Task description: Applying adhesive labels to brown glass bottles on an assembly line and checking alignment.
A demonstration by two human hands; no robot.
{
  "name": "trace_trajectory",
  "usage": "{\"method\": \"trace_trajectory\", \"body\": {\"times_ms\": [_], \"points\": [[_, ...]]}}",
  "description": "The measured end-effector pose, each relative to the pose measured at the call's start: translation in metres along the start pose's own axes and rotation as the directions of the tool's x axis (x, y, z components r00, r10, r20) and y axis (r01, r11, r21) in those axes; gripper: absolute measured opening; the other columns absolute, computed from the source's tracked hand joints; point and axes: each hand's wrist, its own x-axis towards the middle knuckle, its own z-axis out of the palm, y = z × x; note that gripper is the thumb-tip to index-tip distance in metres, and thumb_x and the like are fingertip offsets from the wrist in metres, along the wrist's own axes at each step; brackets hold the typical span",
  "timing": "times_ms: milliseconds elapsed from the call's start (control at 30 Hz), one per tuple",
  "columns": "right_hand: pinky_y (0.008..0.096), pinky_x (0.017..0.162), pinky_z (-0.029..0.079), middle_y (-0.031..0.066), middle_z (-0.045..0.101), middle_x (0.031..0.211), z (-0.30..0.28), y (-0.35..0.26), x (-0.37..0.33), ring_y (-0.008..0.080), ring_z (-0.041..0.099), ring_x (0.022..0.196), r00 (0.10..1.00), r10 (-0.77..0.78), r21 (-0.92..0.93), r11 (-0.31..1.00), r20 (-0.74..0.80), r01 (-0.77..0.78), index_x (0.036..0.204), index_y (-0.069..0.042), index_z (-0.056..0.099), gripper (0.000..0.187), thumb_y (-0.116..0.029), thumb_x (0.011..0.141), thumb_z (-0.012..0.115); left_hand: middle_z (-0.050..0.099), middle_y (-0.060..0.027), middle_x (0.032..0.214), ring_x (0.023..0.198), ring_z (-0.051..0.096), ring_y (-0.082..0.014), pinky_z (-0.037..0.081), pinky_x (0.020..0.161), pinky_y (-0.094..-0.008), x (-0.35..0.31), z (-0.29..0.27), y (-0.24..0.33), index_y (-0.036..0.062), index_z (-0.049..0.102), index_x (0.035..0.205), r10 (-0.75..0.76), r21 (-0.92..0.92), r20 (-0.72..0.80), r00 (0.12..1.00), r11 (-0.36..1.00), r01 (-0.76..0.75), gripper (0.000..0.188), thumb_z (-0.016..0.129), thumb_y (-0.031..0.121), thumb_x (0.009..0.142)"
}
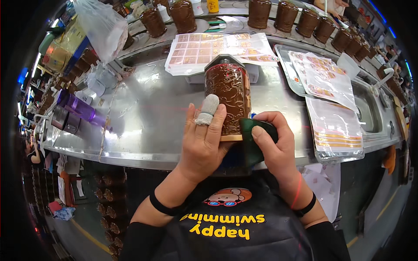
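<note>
You are wearing a black apron (220,248), and above it your two hands are working at the near edge of a metal table (143,126). Your right hand (276,141) is pinching one dark green pad (257,141) between thumb and fingers, beside the jar's near end. Your left hand (201,143) is resting its extended fingers on one brown jar (226,93), one finger wearing a grey cover (211,105); its thumb is hidden, so I cannot tell whether it is gripping. That jar is sitting straight ahead of you, a dark angular piece (225,59) capping its far end; its inside is not showing.

To the right, two metal trays (342,157) are holding printed sheets (333,124), too overlapped to count, and one sink (371,115) is lying beyond them. To the left, one purple bottle (78,107) is standing next to one dark container (65,120); I cannot tell their contents.

Farther off, more printed labels (196,50) are lying beyond the jar. Along the curved track (237,21), two brown jars (182,16) are standing left of centre and at least seven right. One clear plastic bag (102,30) is hanging at far left.
</note>
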Motion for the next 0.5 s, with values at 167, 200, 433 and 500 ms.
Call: {"method": "trace_trajectory", "body": {"times_ms": [167,200,433,500], "points": [[0.0220,0.064,0.046,0.0024,0.060,0.084,0.004,0.002,-0.002,0.0058,0.053,0.074,0.997,0.036,0.026,0.999,0.073,-0.038,0.106,-0.002,0.053,0.019,-0.010,0.091,0.060,0.053,-0.0234,0.128,0.121,0.051,-0.0412,0.028,0.109,-0.0575,-0.029,0.008,-0.011,-0.0037,0.042,0.137,-0.269,-0.336,-0.031,0.963,0.910,0.244,0.070,0.073,0.021,0.080],[0.0218,0.065,0.046,0.0024,0.060,0.084,0.002,0.003,-0.001,0.0056,0.053,0.074,0.998,0.020,0.002,1.000,0.064,-0.020,0.107,-0.001,0.053,0.019,-0.010,0.091,0.059,0.051,-0.0235,0.131,0.125,0.047,-0.0403,0.024,0.111,-0.0581,-0.021,0.003,-0.006,-0.0033,0.040,0.138,-0.230,-0.194,-0.012,0.973,0.955,0.224,0.073,0.074,0.020,0.078],[0.0215,0.066,0.046,0.0025,0.060,0.085,0.001,0.002,-0.004,0.0052,0.054,0.075,0.997,0.033,0.024,0.999,0.066,-0.034,0.107,-0.001,0.052,0.020,-0.011,0.092,0.059,0.056,-0.0203,0.127,0.118,0.054,-0.0400,0.033,0.108,-0.0533,-0.013,0.007,-0.005,-0.0042,0.041,0.138,-0.109,-0.133,-0.088,0.990,0.986,0.097,0.071,0.073,0.009,0.076],[0.0197,0.070,0.044,0.0003,0.059,0.088,0.001,0.003,-0.004,0.0042,0.051,0.078,0.996,0.047,0.063,0.997,0.070,-0.052,0.108,-0.002,0.053,0.020,-0.010,0.091,0.060,0.054,-0.0242,0.127,0.118,0.052,-0.0419,0.031,0.109,-0.0536,-0.025,0.010,-0.011,-0.0059,0.039,0.138,-0.305,-0.401,0.005,0.952,0.872,0.281,0.072,0.073,0.009,0.077]]}}
